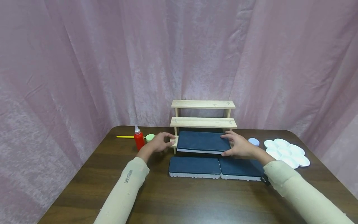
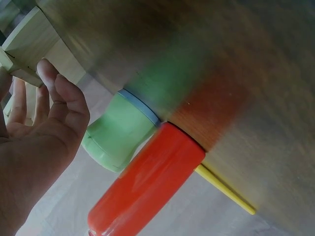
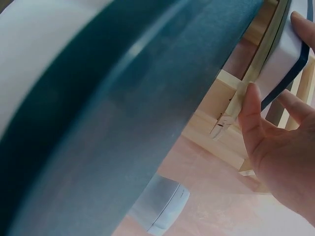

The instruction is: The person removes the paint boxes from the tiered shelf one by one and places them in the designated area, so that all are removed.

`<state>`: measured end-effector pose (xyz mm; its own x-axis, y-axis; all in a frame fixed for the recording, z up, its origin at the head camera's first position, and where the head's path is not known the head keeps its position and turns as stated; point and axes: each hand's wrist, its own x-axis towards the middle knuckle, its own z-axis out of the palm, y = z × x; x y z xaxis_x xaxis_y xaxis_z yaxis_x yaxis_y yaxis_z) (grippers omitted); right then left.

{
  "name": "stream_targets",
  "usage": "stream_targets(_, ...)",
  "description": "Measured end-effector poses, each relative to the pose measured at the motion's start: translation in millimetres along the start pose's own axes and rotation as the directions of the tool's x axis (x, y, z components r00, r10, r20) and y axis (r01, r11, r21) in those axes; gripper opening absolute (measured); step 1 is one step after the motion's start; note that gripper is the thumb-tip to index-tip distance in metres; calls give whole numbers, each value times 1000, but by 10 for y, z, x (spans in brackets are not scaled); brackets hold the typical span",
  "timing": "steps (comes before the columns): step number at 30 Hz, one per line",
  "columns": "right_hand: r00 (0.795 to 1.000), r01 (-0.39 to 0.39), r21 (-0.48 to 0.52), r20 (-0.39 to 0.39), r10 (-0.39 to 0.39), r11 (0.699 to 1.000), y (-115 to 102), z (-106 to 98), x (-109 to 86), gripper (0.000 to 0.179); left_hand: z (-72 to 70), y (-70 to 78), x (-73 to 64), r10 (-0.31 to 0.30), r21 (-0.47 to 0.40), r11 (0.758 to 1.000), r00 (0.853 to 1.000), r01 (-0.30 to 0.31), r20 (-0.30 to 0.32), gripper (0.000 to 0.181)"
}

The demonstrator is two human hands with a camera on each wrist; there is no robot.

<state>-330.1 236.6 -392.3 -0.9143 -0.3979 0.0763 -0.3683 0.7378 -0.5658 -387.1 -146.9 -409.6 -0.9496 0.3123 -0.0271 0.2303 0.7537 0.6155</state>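
A flat box with a dark blue lid and white base (image 1: pixel 203 141) lies on the lowest step of a three-tier wooden stand (image 1: pixel 203 122). My right hand (image 1: pixel 240 144) grips the box's right end between thumb and fingers. At the left end of that step, my left hand (image 1: pixel 160 142) holds the bare wood with curled fingers, as the left wrist view also shows at the wooden step (image 2: pixel 22 69). Two similar boxes, a left one (image 1: pixel 195 165) and a right one (image 1: pixel 241 168), lie end to end on the table in front, the right one partly under my right forearm.
Left of the stand are a red squeeze bottle (image 1: pixel 139 140), a light green container (image 1: pixel 149 137) and a yellow stick (image 1: pixel 125 137). To the right are a pale blue container (image 1: pixel 254 142) and a white flower-shaped palette (image 1: pixel 288 152). A pink curtain (image 1: pixel 139 62) hangs behind the brown table (image 1: pixel 179 199).
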Motion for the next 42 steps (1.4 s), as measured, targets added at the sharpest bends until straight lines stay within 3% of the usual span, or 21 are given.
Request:
stream_targets(27,998,15,-2,-64,-15,1000,-23,28,-40,78,21,-53,33,22,-20,1000,1000,-22,-8,32)
stream_targets(33,993,51,-21,-108,-53,998,4,38,-56,75,18,-51,37,-5,-22,1000,1000,4,-6,33)
stream_targets(42,988,78,64,-140,-68,995,6,31,-91,77,19,-52,49,12,-8,1000,1000,-12,-4,34)
